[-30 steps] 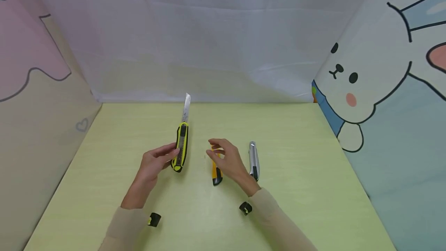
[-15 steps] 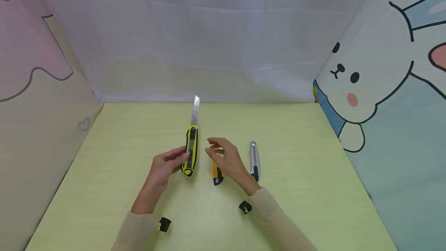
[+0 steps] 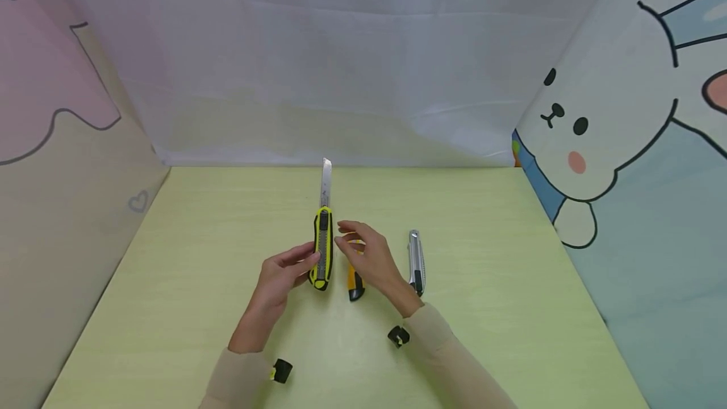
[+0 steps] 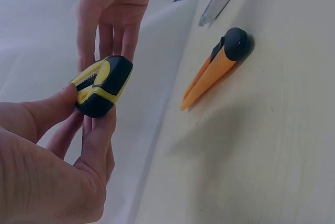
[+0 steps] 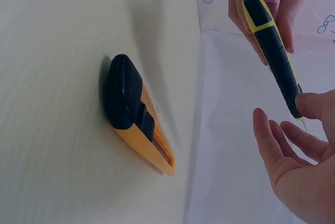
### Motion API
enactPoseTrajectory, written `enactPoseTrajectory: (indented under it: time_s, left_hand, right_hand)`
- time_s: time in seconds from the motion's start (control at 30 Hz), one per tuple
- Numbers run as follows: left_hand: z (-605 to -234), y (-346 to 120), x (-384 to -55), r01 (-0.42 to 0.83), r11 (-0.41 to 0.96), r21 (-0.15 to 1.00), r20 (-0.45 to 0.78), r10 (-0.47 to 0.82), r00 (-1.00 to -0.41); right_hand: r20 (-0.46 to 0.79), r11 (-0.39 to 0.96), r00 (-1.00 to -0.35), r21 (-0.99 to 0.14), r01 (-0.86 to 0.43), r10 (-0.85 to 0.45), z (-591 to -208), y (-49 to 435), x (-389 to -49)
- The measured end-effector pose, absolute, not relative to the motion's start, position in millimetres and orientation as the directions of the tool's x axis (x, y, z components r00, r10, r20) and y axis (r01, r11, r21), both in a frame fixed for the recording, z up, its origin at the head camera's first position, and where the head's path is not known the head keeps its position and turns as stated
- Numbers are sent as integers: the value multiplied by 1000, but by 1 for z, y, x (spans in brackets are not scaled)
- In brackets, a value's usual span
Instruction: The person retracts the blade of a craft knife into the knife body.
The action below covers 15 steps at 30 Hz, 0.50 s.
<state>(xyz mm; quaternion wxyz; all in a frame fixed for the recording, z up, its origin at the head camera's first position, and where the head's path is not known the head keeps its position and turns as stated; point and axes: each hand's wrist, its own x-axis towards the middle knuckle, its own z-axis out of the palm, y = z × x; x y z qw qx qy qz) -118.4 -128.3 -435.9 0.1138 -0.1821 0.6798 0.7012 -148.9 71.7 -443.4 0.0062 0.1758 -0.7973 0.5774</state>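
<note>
My left hand (image 3: 282, 276) pinches a yellow-and-black utility knife (image 3: 323, 248) by the lower part of its handle, thumb on the slider side. The knife stands nearly upright in the head view, its long blade (image 3: 326, 183) extended and pointing away. Just right of the handle, my right hand (image 3: 372, 257) is raised with fingers loosely bent and nothing between them. Below that hand an orange utility knife (image 4: 212, 75) with a black end lies on the table, partly hidden by the hand in the head view. A silver utility knife (image 3: 416, 260) lies farther right.
The pale yellow tabletop (image 3: 500, 333) meets a white cloth backdrop (image 3: 341, 81) at its far edge. A printed rabbit panel (image 3: 613, 112) stands at the right, a pink-and-cream panel (image 3: 68, 163) at the left. Small black wrist devices show by both sleeves.
My left hand has carried the yellow-and-black utility knife rightward, close to the right hand, and the blade has turned more upright. The right hand stays almost where it was.
</note>
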Motion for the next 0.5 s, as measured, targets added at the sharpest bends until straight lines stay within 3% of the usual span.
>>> enactPoseTrajectory:
  time_s: [0.5]
  left_hand:
    - [-446,-112,-114,-407,-112,907,-417,-91,-904]
  right_hand:
    - [124,249,-956,-949,-193,-267,-437,70,-151]
